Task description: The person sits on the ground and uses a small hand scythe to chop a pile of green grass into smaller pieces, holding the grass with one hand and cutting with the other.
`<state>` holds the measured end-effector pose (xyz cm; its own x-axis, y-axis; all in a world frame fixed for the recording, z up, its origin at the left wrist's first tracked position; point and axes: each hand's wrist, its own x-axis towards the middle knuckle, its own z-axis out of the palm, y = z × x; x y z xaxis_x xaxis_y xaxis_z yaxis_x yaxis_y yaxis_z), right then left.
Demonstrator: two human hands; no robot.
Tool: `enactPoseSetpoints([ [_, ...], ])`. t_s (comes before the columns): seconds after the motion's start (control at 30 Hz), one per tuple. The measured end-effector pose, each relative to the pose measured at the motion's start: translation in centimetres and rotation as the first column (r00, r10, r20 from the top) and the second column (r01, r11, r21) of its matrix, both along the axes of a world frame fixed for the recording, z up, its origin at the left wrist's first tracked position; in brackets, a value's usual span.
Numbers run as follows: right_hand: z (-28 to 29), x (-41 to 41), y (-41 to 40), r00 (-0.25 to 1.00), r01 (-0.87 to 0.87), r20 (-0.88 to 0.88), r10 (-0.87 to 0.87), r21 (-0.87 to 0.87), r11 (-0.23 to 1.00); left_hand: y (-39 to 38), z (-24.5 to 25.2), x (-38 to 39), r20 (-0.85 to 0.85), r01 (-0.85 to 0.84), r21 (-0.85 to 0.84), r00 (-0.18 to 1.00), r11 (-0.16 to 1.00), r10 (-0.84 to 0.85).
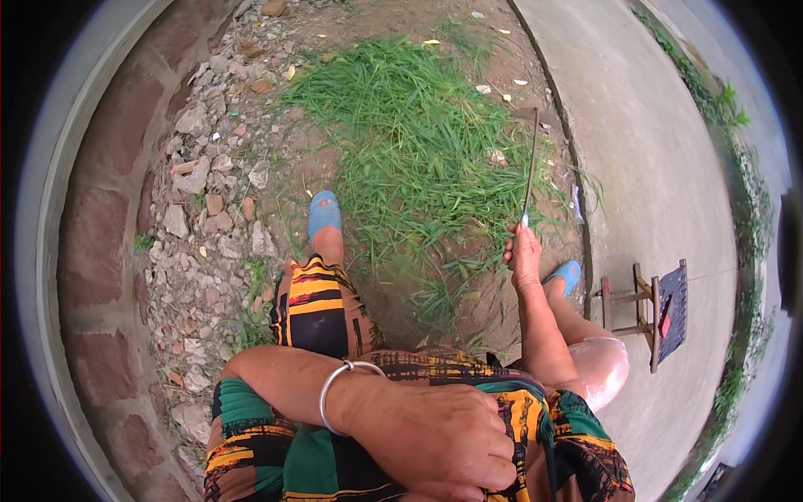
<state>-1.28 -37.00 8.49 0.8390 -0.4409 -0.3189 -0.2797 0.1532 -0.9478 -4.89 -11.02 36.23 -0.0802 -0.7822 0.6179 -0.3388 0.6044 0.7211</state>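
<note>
My right hand (524, 254) grips the handle of a small long-necked hoe (533, 157), held out past my right foot. Its thin metal shaft points away from me, and the dark blade lies over the far right edge of a heap of cut green grass (414, 138). Close to the camera, my left hand (439, 439) is curled in front of my patterned clothing, with a silver bangle on the wrist. Its fingertips are hidden, and no object shows in it. The grass spreads over bare soil before my feet, which wear blue slippers (324, 216).
Broken stones and rubble (213, 219) lie along the left, beside a stone-block wall (97, 245). To the right, a raised concrete edge borders a paved strip (646, 157). A small wooden folding stool (671, 317) with a dark seat lies on it. Plants (753, 207) line the far right.
</note>
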Motion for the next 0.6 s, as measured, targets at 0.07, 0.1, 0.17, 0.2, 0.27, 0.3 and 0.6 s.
enactPoseSetpoints([
  [0.07,0.7,0.8,0.3,1.000,0.006,0.027,-0.004,-0.062,0.998,-0.3,-0.5,-0.2,0.004,0.016,0.023,1.000,1.000,-0.016],
  [0.1,0.2,0.5,0.3,1.000,0.007,0.028,-0.005,-0.063,0.998,-0.3,-0.6,-0.3,0.007,0.033,0.046,0.999,0.998,-0.034],
  [0.17,-2.5,-0.7,0.3,0.996,-0.083,-0.043,0.075,-0.262,0.961,-0.2,-0.3,-0.2,0.000,0.014,0.019,1.000,1.000,-0.014],
  [0.2,-5.3,-2.0,-0.5,0.981,-0.139,-0.177,0.080,-0.350,0.926,-0.2,-0.1,-0.2,-0.010,-0.001,-0.010,1.000,1.000,0.001],
  [0.27,-10.7,-5.4,-2.2,0.872,-0.308,-0.469,0.141,-0.302,0.902,-0.5,-0.2,-0.2,-0.005,0.011,-0.013,1.000,1.000,-0.011],
  [0.3,-11.2,-6.1,-1.9,0.772,-0.386,-0.606,0.191,-0.208,0.899,-0.4,-0.3,-0.1,-0.003,0.008,-0.007,1.000,1.000,-0.008],
  [0.6,-1.1,-1.1,-0.8,0.989,-0.042,-0.146,0.024,-0.119,0.992,0.1,-0.2,-0.1,-0.003,-0.005,0.009,1.000,1.000,0.005],
])
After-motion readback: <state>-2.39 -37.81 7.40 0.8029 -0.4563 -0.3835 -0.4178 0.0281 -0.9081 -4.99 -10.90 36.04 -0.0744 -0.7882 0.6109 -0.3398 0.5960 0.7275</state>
